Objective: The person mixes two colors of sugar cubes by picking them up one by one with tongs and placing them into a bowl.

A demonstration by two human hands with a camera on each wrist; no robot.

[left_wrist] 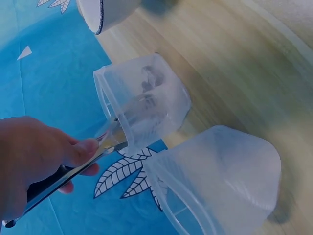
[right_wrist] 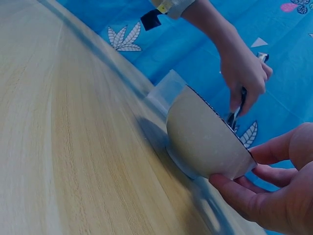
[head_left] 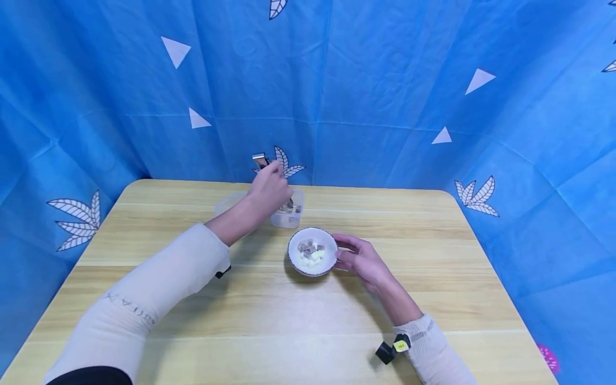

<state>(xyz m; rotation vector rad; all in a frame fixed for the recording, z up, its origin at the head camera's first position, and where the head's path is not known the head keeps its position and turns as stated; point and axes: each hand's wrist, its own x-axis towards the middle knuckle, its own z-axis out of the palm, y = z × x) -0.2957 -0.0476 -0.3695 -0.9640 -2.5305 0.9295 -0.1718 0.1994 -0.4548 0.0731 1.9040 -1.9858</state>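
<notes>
My left hand [head_left: 270, 187] grips a pair of metal tongs [left_wrist: 46, 193] with a dark handle. Their tips reach down inside a clear plastic container [head_left: 287, 221], among greyish-brown pieces seen blurred through its wall. Nearer to me, a white bowl [head_left: 313, 233] with a dark patterned rim holds similar brownish pieces and several pale, whitish ones. My right hand [head_left: 366, 264] holds this bowl at its right side, with fingers by the rim and lower on the outer wall in the right wrist view. The bowl's foot is right at the tabletop.
A second clear plastic container [left_wrist: 230, 176] stands beside the first, partly behind my left forearm in the head view. The wooden table [head_left: 298, 331] ends at a blue patterned curtain [head_left: 366, 96] behind both containers. Cameras sit on both wrists.
</notes>
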